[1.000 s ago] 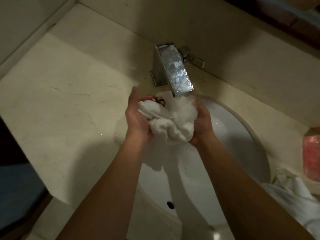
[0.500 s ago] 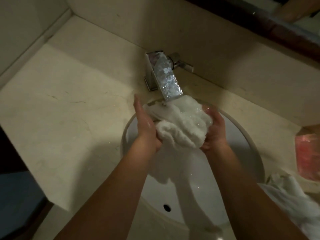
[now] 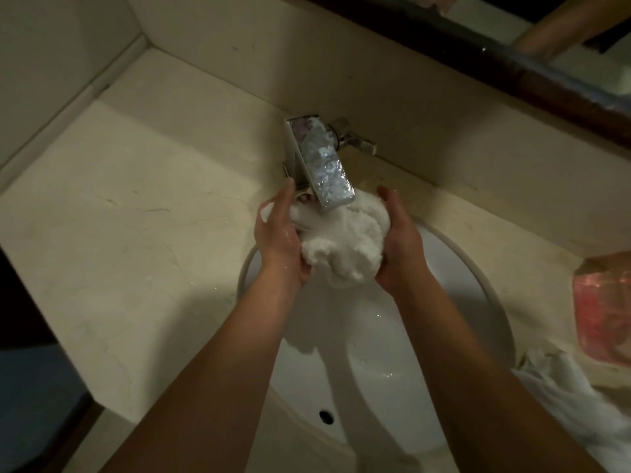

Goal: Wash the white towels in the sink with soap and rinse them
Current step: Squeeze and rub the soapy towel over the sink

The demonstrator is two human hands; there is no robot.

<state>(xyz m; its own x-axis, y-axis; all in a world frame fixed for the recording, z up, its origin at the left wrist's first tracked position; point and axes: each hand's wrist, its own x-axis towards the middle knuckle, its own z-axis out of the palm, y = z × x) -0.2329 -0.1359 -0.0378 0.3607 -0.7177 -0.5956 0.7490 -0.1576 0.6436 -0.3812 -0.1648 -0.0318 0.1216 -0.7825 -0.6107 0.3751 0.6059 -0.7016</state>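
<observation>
A bunched white towel (image 3: 341, 244) sits between both palms over the white sink (image 3: 478, 302), right under the spout of the chrome faucet (image 3: 324, 162). My left hand (image 3: 280, 240) presses its left side, fingers pointing toward the faucet base. On the towel's right side, my right hand (image 3: 399, 247) cups it. The towel looks wet and foamy. A second white towel (image 3: 580, 401) lies crumpled on the counter at the right edge of the sink.
Beige stone counter (image 3: 136, 233) spreads to the left of the sink. A pink packet (image 3: 604, 308) stands on the counter at the far right. The overflow hole (image 3: 326, 416) shows on the near sink wall. A dark-framed mirror (image 3: 512, 70) runs above the backsplash.
Both hands have kept kneading the towel under the faucet, reshaping the bundle; my fingers now reach further up beside the spout. The camera view shifted slightly.
</observation>
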